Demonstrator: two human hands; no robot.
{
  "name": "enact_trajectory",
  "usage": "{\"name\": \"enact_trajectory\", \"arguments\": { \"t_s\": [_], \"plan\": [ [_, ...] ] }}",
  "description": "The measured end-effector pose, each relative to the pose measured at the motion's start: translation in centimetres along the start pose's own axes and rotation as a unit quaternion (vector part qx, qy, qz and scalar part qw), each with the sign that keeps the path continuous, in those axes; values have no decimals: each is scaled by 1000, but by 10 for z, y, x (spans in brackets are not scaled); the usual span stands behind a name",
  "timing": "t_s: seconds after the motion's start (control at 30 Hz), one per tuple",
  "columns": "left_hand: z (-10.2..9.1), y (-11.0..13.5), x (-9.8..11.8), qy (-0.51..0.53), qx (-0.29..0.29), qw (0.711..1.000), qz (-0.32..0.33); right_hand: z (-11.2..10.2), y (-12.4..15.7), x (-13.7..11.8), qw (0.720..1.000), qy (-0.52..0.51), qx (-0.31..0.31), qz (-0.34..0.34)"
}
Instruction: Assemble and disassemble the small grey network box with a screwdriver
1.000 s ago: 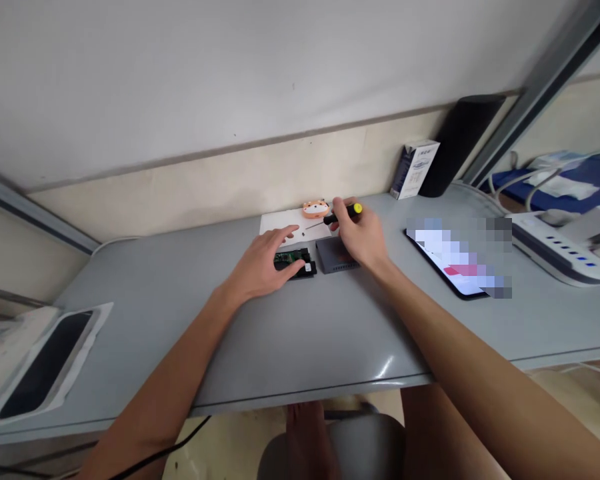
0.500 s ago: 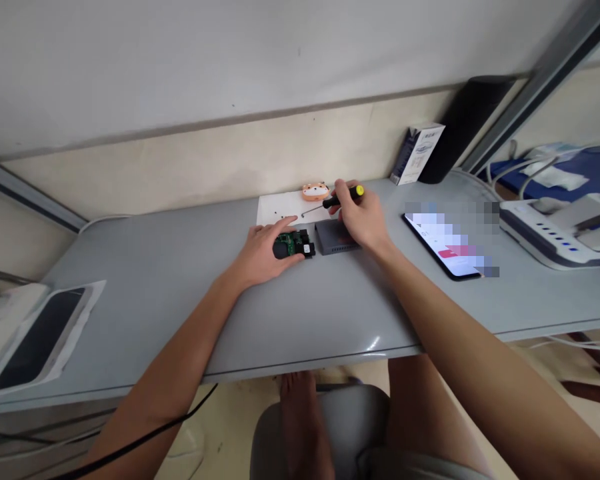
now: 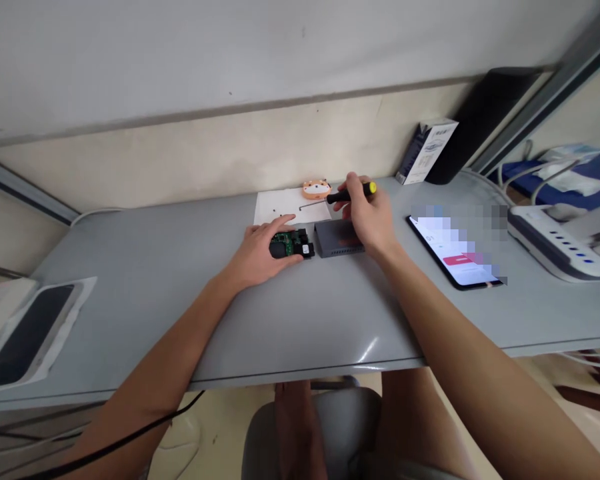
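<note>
My left hand [image 3: 260,250] rests on a small green circuit board [image 3: 293,244] with black parts, fingers curled around its left side, holding it down on the grey table [image 3: 145,280]. My right hand [image 3: 369,217] grips a screwdriver [image 3: 347,195] with a black handle and yellow cap; its thin shaft points left over a white sheet of paper [image 3: 280,205]. A dark grey case [image 3: 336,238] lies just right of the board, under my right hand.
An orange animal-shaped object [image 3: 315,189] sits at the paper's back edge. A phone [image 3: 455,250] lies to the right. A white box [image 3: 429,151] and a black cylinder [image 3: 485,120] stand at the back right. A white device [image 3: 565,247] sits far right, a tray [image 3: 25,333] far left.
The view has shifted slightly. My left hand has closed in over the circuit board. My right hand has raised the screwdriver a little and moved it right.
</note>
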State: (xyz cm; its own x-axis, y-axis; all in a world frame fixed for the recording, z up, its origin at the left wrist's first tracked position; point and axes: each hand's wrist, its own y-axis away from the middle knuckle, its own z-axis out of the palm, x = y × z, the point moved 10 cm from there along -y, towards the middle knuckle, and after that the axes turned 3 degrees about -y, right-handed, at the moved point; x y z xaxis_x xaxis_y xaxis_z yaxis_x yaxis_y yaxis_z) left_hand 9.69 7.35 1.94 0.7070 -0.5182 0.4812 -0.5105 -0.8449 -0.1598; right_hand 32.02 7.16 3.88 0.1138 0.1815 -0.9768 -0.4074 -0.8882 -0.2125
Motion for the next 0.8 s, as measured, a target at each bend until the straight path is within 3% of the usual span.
{"name": "enact_trajectory", "arguments": {
  "t_s": [0.3, 0.57, 0.8],
  "plan": [
    [-4, 7, 2, -20, -18, 999, -19, 1, 2, 16, 994, -43, -2, 96],
    [2, 5, 10, -29, -40, 999, 14, 9, 8, 11, 993, 7, -33, 115],
    [2, 5, 7, -27, -37, 999, 16, 5, 3, 7, 996, 13, -37, 86]
  ]
}}
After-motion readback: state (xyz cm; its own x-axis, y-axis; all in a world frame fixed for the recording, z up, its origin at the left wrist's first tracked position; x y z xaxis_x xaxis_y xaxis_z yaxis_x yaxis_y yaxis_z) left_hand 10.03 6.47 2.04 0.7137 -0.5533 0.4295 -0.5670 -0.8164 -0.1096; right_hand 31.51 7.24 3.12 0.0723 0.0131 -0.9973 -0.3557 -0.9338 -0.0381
